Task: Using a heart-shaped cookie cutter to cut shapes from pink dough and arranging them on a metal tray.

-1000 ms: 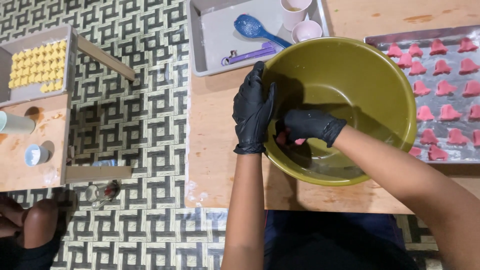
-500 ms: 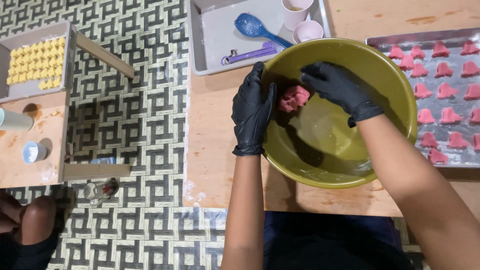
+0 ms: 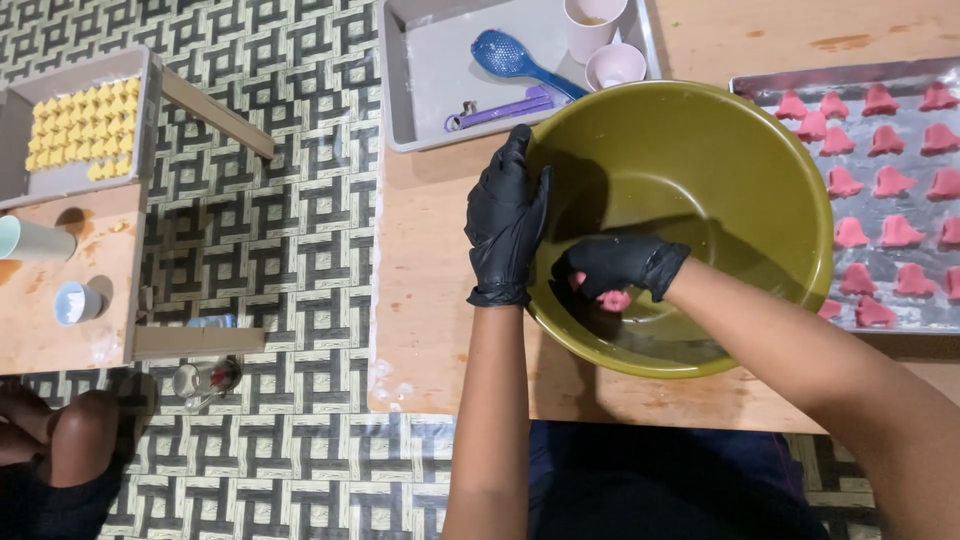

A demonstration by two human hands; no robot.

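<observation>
A large olive-green bowl (image 3: pixel 760 170) stands tilted on a low wooden table (image 3: pixel 430 300). My left hand (image 3: pixel 505 220), in a black glove, grips the bowl's left rim. My right hand (image 3: pixel 620 265), also gloved in black, reaches down inside the bowl near its left wall and closes on a lump of pink dough (image 3: pixel 612 298), which shows only partly under the fingers.
A metal tray (image 3: pixel 900 300) with several pink shaped dough pieces lies right of the bowl. Behind it a grey tray (image 3: pixel 430 90) holds a blue spoon (image 3: pixel 510 58), a purple tool (image 3: pixel 500 108) and two cups. At left, a yellow-pieces tray (image 3: pixel 80 130) and someone's knee (image 3: pixel 60 440).
My right hand has dropped from the upper part of the bowl to its lower left side, carrying the pink dough down with it. My left hand stays on the rim.
</observation>
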